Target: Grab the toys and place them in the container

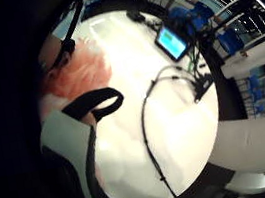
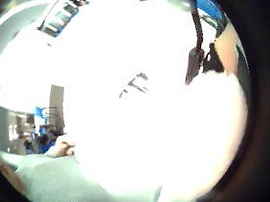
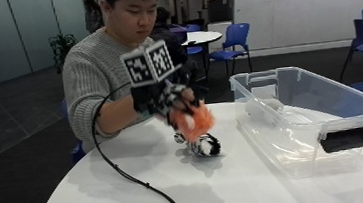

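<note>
Nearest the camera, a round white table [image 3: 109,189] fills the foreground, with a person seated behind it. On the table's far right side stands a large clear plastic container [image 3: 317,118], open at the top, with a black latch on its near end; something small and grey seems to lie inside, too blurred to name. Raised above the table, left of the container, the gloved right hand [image 3: 165,100] has its fingers curled round a fluffy orange toy [image 3: 193,120], which hangs below and in front of the palm, mostly outside the fingers. The toy looks soft, light and squashable, so a judgement: a grip on any bunch of its fur should hold. Below it, on the table and apart from the hand, rests a black-and-white striped toy [image 3: 202,145], likely just as soft; its rounded body is the obvious place to grasp.
</note>
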Demonstrator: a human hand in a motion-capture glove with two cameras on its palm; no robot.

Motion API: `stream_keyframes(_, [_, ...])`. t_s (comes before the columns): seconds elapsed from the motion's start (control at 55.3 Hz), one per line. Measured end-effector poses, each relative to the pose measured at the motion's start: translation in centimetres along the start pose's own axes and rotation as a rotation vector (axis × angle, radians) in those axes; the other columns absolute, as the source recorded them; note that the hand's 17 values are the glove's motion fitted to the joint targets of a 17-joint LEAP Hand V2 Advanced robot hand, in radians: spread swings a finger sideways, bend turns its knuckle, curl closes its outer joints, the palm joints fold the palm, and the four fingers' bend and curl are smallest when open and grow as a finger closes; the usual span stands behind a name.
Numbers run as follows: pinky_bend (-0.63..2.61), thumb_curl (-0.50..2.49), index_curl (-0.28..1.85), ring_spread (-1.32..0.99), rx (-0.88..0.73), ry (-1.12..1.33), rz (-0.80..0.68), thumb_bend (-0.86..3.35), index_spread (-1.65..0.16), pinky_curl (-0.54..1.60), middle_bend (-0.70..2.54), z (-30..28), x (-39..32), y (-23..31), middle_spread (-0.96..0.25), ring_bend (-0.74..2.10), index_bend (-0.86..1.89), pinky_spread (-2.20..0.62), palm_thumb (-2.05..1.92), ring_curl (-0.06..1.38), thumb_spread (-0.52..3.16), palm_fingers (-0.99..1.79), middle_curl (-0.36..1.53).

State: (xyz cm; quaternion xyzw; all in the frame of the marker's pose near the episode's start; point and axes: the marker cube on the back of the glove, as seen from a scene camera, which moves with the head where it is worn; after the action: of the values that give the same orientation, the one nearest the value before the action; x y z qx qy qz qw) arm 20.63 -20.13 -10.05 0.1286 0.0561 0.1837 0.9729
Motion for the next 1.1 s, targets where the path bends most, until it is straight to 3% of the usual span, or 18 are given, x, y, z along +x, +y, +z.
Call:
stream_keyframes(0.163, [1.09,0.8,0.78,-0.42,0.139,0.001,-0.082,0.11,-0.42,0.32,0.34,-7.4,-2.5,-2.4,-0.32,0.59,0.4,-0.36,0.73,0.47,0.93,0.7,0.44])
stream_keyframes(0.344, [1.09,0.87,0.86,-0.44,0.146,0.012,-0.149,0.09,-0.44,0.33,0.33,-9.0,-5.0,-5.1,-0.33,0.58,0.39,-0.36,0.73,0.48,0.86,0.7,0.49])
stream_keyframes(0.488, [1.1,0.91,0.91,-0.44,0.118,-0.14,-0.19,0.08,-0.44,0.33,0.32,-7.8,-9.4,-8.6,-0.34,0.57,0.38,-0.36,0.72,0.48,0.83,0.71,0.53])
stream_keyframes(0.597, [1.1,0.95,0.94,-0.45,0.138,-0.288,-0.183,0.07,-0.45,0.33,0.31,-6.0,-14.9,-14.7,-0.34,0.57,0.36,-0.36,0.72,0.49,0.81,0.71,0.55])
stream_keyframes(0.76, [1.1,0.99,0.99,-0.45,0.097,-0.13,-0.13,0.06,-0.46,0.34,0.27,-0.1,-21.6,-22.5,-0.35,0.57,0.33,-0.36,0.72,0.51,0.79,0.69,0.59])
stream_keyframes(0.905, [1.12,1.02,1.03,-0.45,0.021,-0.024,-0.215,0.04,-0.48,0.34,0.24,3.4,-23.5,-24.4,-0.36,0.57,0.29,-0.36,0.71,0.52,0.8,0.66,0.63])
stream_keyframes(1.103, [1.14,1.06,1.08,-0.45,-0.114,-0.034,-0.176,0.02,-0.5,0.35,0.19,6.5,-23.0,-24.5,-0.36,0.58,0.22,-0.36,0.69,0.54,0.82,0.64,0.67])
